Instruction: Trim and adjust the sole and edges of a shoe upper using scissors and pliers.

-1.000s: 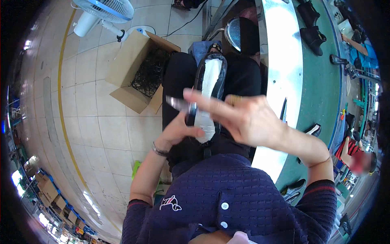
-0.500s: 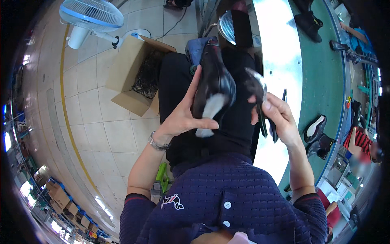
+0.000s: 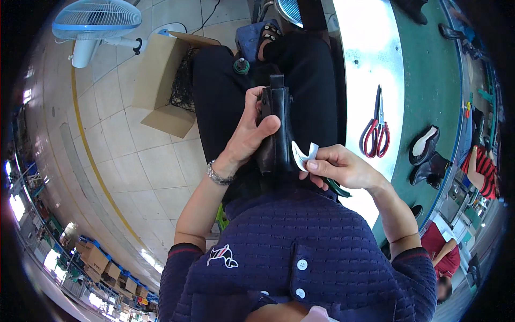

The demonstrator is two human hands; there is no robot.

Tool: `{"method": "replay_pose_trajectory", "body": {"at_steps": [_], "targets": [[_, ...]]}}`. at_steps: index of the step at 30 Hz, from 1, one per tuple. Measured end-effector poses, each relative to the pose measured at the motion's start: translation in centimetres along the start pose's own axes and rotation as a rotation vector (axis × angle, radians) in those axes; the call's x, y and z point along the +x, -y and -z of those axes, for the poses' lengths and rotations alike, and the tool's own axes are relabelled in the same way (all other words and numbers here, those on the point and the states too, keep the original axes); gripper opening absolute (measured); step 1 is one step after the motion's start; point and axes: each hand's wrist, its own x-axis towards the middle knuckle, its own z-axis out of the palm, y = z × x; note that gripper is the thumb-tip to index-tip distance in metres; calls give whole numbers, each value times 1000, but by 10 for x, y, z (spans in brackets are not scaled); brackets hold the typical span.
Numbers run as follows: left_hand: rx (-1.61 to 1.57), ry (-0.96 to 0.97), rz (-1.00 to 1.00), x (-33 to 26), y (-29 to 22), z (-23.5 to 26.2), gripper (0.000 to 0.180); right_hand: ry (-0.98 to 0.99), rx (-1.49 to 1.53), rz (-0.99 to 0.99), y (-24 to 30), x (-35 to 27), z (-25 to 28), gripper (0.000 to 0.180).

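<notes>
A black leather boot (image 3: 281,129) is upright over my lap, a small loop tab at its far end. My left hand (image 3: 248,134) is wrapped round its left side, thumb across the leather. Close to the boot's right side, my right hand (image 3: 343,166) is closed on what look like pincers (image 3: 300,156). Their bright forked head points at the boot, and a dark green handle shows below the fingers. Whether the head touches the leather I cannot tell. Red-handled scissors (image 3: 377,129) lie on the pale bench top to the right.
The shiny bench top (image 3: 370,32) runs along my right, beside a green surface (image 3: 429,96) carrying black boots (image 3: 424,147). To my left stand an open cardboard box (image 3: 155,80) of dark stringy scraps and a blue-white fan (image 3: 96,24). Other people are at the far right.
The boot has been turned and drawn nearer my body. My right hand has come left from the bench with the pincers, baring the scissors.
</notes>
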Motion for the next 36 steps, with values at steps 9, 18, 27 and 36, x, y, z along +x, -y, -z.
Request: {"method": "replay_pose_trajectory", "body": {"at_steps": [9,18,27,36], "targets": [[-49,-189,27,-12,3,-24,75,-52,-547,-31,11,-9,-15,61],[-458,118,222,22,37,25,94,-201,-437,22,13,-8,-10,58],[-80,95,278,32,-3,-12,96,-1294,-1003,-65,-37,0,129,40],[-78,400,-63,64,-71,-54,94,-687,-904,693,-12,10,85,102]]}}
